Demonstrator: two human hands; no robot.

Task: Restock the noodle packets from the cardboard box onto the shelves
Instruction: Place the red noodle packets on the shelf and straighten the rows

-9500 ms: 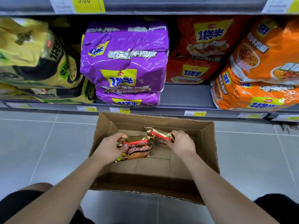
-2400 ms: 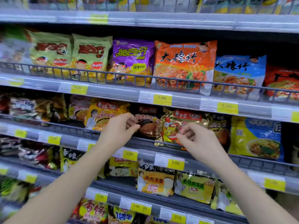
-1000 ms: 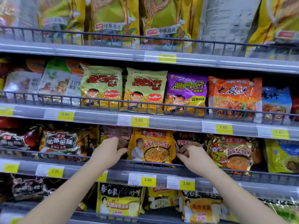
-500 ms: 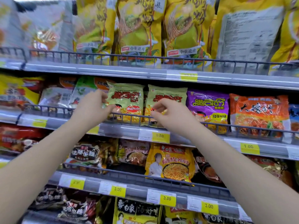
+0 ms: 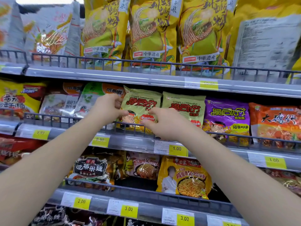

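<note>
Behind the wire rail [image 5: 130, 126], my left hand [image 5: 107, 110] pinches the green noodle packet [image 5: 140, 108] at its left edge; right hand [image 5: 162, 123] grips its lower right. Twin green packet [image 5: 184, 108] right of it, purple packet [image 5: 227, 115] beyond.

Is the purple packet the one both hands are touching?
No, the left hand and right hand are on the green packet; the purple packet sits untouched.
</note>
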